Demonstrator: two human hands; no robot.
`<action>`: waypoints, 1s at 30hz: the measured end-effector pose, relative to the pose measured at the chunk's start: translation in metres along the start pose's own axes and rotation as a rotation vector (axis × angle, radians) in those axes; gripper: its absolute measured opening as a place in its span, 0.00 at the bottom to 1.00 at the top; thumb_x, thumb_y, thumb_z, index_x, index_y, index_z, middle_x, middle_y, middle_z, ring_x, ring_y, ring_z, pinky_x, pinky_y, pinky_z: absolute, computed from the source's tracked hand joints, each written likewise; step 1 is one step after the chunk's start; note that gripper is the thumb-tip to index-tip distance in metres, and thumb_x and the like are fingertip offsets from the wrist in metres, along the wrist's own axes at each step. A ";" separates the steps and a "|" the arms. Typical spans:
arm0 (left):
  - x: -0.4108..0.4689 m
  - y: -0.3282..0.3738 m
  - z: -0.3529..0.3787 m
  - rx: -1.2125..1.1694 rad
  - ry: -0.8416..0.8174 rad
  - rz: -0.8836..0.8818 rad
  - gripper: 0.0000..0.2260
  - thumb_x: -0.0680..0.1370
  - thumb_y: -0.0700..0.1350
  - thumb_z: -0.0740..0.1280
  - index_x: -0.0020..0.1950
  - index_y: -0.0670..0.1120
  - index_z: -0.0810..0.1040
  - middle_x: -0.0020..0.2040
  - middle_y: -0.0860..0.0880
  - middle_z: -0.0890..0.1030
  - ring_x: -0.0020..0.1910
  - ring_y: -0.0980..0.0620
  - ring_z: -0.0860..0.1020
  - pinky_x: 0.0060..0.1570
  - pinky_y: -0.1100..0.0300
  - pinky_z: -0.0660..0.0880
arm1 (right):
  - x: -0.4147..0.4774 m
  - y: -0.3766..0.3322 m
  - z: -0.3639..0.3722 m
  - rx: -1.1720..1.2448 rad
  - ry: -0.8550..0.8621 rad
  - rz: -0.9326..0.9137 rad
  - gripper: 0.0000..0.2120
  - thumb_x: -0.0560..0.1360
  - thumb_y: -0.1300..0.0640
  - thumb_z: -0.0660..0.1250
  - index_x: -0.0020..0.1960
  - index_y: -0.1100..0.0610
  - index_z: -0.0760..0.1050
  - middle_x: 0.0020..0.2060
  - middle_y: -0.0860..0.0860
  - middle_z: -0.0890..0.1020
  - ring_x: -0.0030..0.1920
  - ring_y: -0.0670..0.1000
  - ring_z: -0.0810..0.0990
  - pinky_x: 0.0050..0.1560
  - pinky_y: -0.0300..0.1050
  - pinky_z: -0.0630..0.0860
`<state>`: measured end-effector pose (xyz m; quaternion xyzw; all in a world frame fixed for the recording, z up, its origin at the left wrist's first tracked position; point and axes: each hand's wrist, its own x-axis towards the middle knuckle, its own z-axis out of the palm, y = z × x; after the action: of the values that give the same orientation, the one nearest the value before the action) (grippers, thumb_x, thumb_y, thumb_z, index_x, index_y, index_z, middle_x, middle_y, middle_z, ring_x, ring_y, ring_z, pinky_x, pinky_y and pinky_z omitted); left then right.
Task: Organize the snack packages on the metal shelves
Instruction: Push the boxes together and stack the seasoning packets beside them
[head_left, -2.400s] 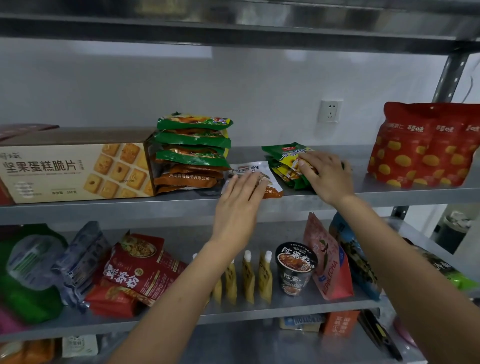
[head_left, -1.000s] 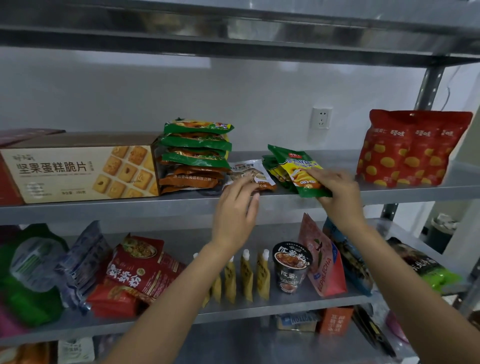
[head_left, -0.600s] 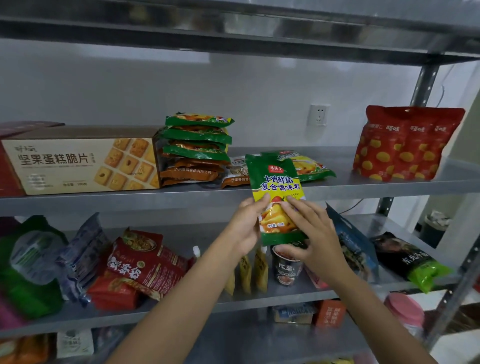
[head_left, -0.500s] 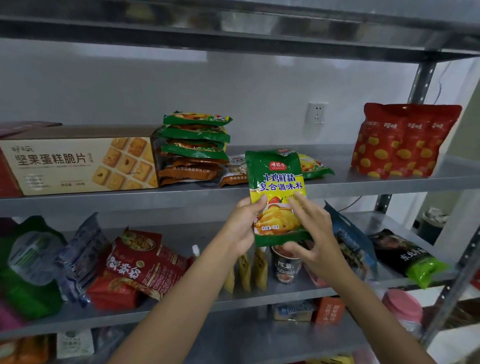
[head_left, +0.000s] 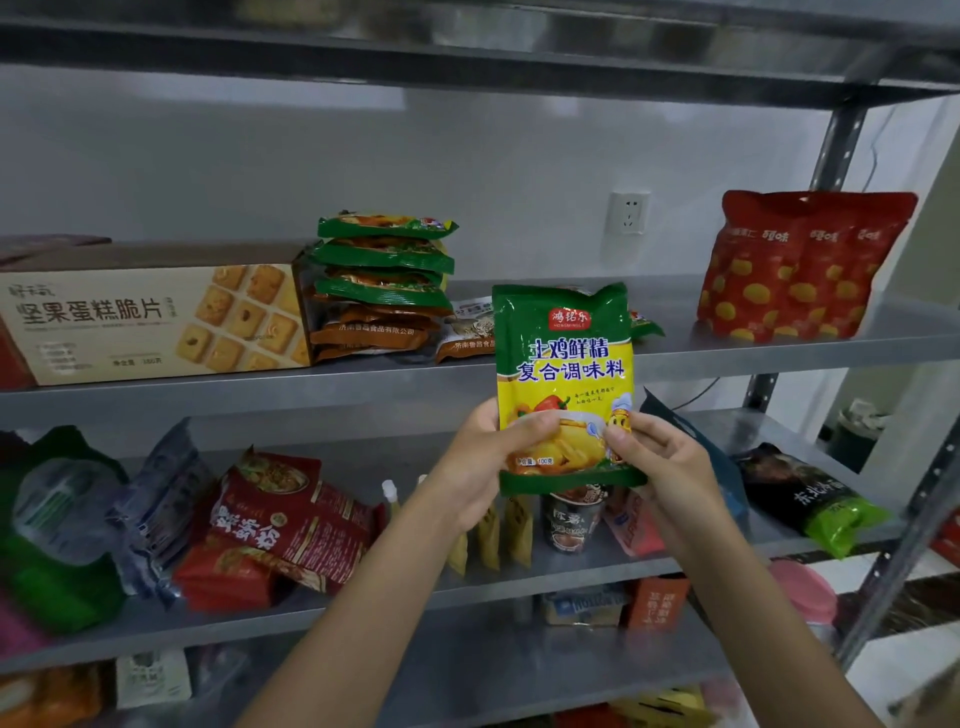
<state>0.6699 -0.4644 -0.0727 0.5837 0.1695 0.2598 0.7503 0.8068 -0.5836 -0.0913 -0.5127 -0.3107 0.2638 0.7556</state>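
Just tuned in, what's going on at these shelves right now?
A person holds a green-and-yellow packet upright in front of the metal shelves, left hand and right hand both gripping its lower part. It rests on no shelf. Behind it, a stack of green packets sits beside a biscuit box, with red bags farther right.

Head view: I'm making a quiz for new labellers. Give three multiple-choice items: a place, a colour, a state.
1. On the shelf, where is the red dotted bag relative to the biscuit box?
A. On it
B. Left of it
C. Far to its right
2. What colour tops the seasoning packet?
A. Green
B. Blue
C. White
3. How do the left hand and right hand meet it?
A. Neither touches
B. Both pinch its lower part
C. Left alone holds

C: the bag stands at the shelf's right end.
A: a green band tops the yellow.
B: both thumbs press its front.
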 end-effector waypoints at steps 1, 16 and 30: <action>-0.001 -0.002 0.000 0.061 0.024 0.004 0.18 0.72 0.42 0.74 0.61 0.43 0.77 0.55 0.44 0.84 0.53 0.45 0.83 0.56 0.51 0.79 | -0.001 0.001 0.000 -0.005 0.009 -0.011 0.19 0.64 0.59 0.73 0.54 0.61 0.78 0.43 0.53 0.86 0.41 0.49 0.85 0.37 0.37 0.79; -0.011 -0.006 0.010 0.129 0.116 0.053 0.09 0.73 0.34 0.73 0.49 0.45 0.80 0.47 0.47 0.86 0.48 0.47 0.84 0.51 0.55 0.80 | -0.011 -0.006 -0.009 -0.004 -0.129 0.057 0.20 0.64 0.63 0.71 0.56 0.63 0.77 0.45 0.56 0.86 0.44 0.52 0.85 0.39 0.39 0.80; -0.016 -0.004 0.009 0.107 0.111 0.055 0.09 0.72 0.34 0.73 0.48 0.46 0.80 0.44 0.48 0.86 0.45 0.48 0.84 0.49 0.55 0.81 | -0.012 -0.013 -0.009 -0.049 -0.152 0.053 0.33 0.59 0.47 0.81 0.58 0.60 0.77 0.50 0.55 0.85 0.50 0.54 0.85 0.44 0.41 0.81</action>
<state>0.6629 -0.4821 -0.0746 0.6122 0.2082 0.3029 0.7001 0.8064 -0.6021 -0.0841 -0.5178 -0.3596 0.3143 0.7098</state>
